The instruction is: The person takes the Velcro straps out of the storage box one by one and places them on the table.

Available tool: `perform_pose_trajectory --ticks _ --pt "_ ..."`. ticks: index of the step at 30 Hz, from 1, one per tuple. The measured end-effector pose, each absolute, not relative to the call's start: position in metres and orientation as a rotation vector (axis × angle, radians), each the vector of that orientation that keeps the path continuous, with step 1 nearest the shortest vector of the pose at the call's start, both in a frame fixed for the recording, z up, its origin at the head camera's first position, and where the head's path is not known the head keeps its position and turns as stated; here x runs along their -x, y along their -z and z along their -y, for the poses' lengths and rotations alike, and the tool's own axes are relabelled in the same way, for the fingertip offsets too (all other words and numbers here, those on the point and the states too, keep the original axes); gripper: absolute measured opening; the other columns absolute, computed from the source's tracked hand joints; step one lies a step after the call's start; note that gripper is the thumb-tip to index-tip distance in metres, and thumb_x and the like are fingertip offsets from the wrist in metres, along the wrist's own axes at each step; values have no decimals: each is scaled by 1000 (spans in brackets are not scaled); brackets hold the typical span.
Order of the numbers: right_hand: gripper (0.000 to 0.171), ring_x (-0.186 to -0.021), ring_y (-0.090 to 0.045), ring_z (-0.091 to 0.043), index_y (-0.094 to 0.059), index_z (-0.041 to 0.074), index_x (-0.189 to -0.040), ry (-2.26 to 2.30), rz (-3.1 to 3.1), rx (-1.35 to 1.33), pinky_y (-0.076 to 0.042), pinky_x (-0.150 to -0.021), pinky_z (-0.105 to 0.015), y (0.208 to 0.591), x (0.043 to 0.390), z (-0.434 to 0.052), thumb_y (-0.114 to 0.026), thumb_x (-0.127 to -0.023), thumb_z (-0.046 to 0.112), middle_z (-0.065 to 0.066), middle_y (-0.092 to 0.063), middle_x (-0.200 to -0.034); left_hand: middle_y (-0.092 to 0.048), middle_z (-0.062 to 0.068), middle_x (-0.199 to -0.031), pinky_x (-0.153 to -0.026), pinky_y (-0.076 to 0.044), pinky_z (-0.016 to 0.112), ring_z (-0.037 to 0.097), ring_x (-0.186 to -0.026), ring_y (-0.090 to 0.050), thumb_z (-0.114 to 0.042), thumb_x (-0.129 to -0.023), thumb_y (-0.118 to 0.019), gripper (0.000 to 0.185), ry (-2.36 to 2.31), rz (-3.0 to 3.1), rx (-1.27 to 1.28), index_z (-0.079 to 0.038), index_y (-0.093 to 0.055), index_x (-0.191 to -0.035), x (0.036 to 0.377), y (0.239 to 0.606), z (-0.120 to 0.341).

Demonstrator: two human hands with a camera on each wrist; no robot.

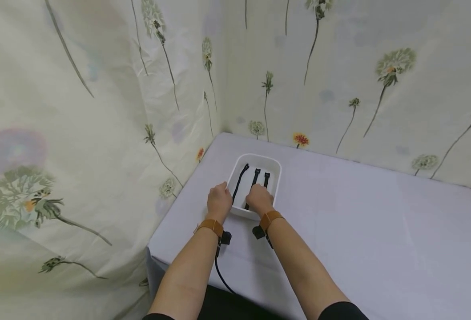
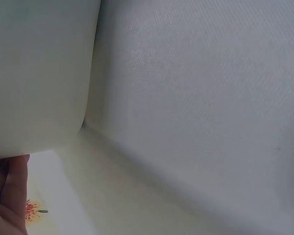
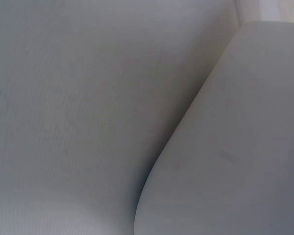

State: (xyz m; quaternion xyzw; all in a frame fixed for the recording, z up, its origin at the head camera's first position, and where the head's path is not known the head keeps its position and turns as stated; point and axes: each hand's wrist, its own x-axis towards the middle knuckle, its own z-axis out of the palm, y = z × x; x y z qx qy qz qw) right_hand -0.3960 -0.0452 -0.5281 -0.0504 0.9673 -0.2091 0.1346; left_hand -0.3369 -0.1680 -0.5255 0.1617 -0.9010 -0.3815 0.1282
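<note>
Table (image 1: 379, 231), pale cloth — white tray (image 1: 274, 165) near back-left corner.

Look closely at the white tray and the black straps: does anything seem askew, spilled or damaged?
Mostly tidy. In the white rectangular plastic tray, the leftmost black strap curves out of line, while the other two black straps lie straight. Nothing looks spilled or damaged. The left hand and the right hand hide the tray's near end.

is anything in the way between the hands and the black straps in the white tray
Nothing visible is. The left hand rests at the near left rim of the white plastic tray, beside the leftmost of three black straps. The right hand lies over the tray's near end, covering the strap ends; contact is hidden.
</note>
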Motion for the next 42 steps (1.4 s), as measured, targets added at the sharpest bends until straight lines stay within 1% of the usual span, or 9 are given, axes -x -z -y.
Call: perform_pose_trajectory --ticks 3,6,13,17,21,28,33,37,42 --pt "27 -59 -52 -20 -50 11 -67 628 -2792 104 -48 -77 -43 527 397 45 -54 -93 10 -3 -48 -60 -68 22 -126 -94 -58 45 35 -114 -68 -5 -99 -56 34 1118 2622 -461 1 -63 -132 337 524 166" --pt "25 -61 -53 -21 -52 11 -68 646 -2773 69 -46 -77 -42 524 396 47 -53 -94 10 -3 -50 -62 -68 22 -127 -95 -57 45 35 -115 -68 -5 -100 -56 34 1118 2633 -466 2 -62 -133 336 523 166" --pt "15 -61 -53 -21 -59 5 -83 706 -2721 -42 -43 -58 -33 517 398 51 -53 -95 12 -7 -55 -70 -68 22 -127 -95 -57 47 38 -115 -67 -5 -99 -56 35 1109 2630 -453 1 -63 -133 339 522 169" --pt "14 -61 -52 -20 -59 5 -86 708 -2712 -89 -41 -54 -31 514 399 50 -52 -96 12 -7 -55 -72 -70 22 -122 -91 -58 48 38 -109 -69 -4 -98 -57 34 1052 2626 -403 1 -65 -130 342 526 167" --pt "16 -61 -50 -20 -56 6 -82 703 -2716 -90 -40 -53 -30 514 399 51 -52 -96 12 -5 -52 -69 -71 23 -119 -88 -59 48 38 -106 -70 -3 -97 -58 32 1020 2629 -400 1 -66 -128 341 526 168" --pt "24 -49 -44 -16 -47 9 -71 784 -2729 -66 -37 -42 -26 511 398 50 -52 -95 8 -3 -41 -59 -70 24 -119 -87 -59 49 40 -105 -70 -2 -97 -58 31 1019 2622 -377 3 -66 -127 336 525 170" --pt "24 -51 -42 -15 -45 9 -71 805 -2749 -30 -37 -44 -25 499 399 44 -54 -94 8 -2 -40 -61 -70 24 -120 -88 -60 48 39 -107 -70 -2 -98 -57 32 1018 2635 -378 3 -65 -128 336 525 169" --pt "15 -56 -45 -16 -54 3 -82 809 -2789 -2 -39 -47 -24 486 397 34 -57 -93 12 -5 -46 -68 -69 24 -123 -91 -59 47 38 -110 -69 -3 -99 -56 32 1032 2652 -383 4 -64 -129 333 522 166" --pt "22 -63 -50 -17 -63 -1 -91 860 -2812 -23 -41 -51 -25 473 392 23 -61 -96 20 -7 -55 -76 -68 25 -125 -94 -58 48 39 -112 -68 -3 -99 -55 32 1036 2666 -402 4 -64 -130 330 520 161"
